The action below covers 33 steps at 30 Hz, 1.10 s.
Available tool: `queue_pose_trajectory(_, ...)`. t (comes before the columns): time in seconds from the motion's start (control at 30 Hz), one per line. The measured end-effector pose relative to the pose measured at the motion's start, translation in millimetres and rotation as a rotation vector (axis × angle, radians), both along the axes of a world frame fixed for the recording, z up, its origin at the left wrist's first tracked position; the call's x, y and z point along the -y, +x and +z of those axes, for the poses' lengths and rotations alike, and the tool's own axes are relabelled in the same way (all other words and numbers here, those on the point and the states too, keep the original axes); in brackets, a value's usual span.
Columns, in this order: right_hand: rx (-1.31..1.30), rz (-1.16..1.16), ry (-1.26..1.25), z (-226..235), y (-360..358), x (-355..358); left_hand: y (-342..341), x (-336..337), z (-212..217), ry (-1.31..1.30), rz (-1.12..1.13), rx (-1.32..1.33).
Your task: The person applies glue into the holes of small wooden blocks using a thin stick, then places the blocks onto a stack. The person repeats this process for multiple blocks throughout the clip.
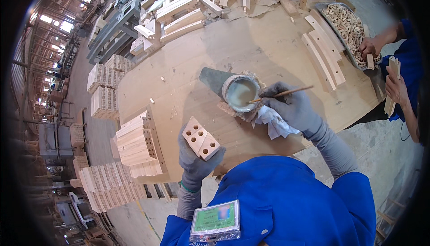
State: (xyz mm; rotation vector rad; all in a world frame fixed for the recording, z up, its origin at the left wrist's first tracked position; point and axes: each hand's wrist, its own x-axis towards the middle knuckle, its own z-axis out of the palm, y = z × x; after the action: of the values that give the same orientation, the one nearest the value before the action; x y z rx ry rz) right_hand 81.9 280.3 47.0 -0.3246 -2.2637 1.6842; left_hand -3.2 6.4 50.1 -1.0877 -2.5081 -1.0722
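My left hand (195, 158), in a grey glove, grips a bundle of wooden pieces (200, 137) whose ends face up, with several round holes drilled in them. In my right hand (293, 107), also gloved in grey, is a thin wooden stick (286, 92). Its lower end dips over the inner rim of a round pot (227, 84) of pale, milky liquid (242, 94). Crusted material coats the pot's outside. A crumpled white cloth (275, 123) lies beside the pot, below my right hand. From the pot's left side a dark flat piece (212, 79) sticks out.
Stacked wooden pieces (139, 140) stand at the table's left edge, with more stacks (105, 185) beyond. Long drilled rails (322, 55) lie to the right, near a tray of dowels (320, 6). Loose timber (183, 17) covers the far side. Co-workers' hands (396, 87) hold wood at right.
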Motion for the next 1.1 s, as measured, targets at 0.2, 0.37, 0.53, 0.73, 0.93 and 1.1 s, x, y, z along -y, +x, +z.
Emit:
queue_pose_trajectory(0.2,-0.17,0.105,0.085,8.0,19.4,18.0,0.3,3.4,-4.8,0.02,0.05,0.129)
queue_pose_trajectory(0.37,-0.115,-0.247,-0.644,-9.5,18.4,26.4,-3.2,-8.1,-0.5,0.001,0.014,0.05)
queue_pose_trajectory(0.53,-0.065,-0.289,-1.026,2.3,3.1,9.9,-5.4,-12.0,-2.9,-0.006,-0.061,0.062)
queue_pose_trajectory(0.73,-0.063,-0.073,-0.972,66.4,2.9,17.5,-4.4,-26.3,5.4,-0.001,-0.127,0.05)
queue_pose_trajectory(0.93,-0.006,0.247,-0.665,97.0,-7.2,37.8,-2.2,-22.1,1.8,0.015,-0.128,0.074)
queue_pose_trajectory(1.1,-0.025,0.499,-0.159,98.0,-10.3,43.8,2.9,-23.7,8.8,-0.009,-0.134,0.069)
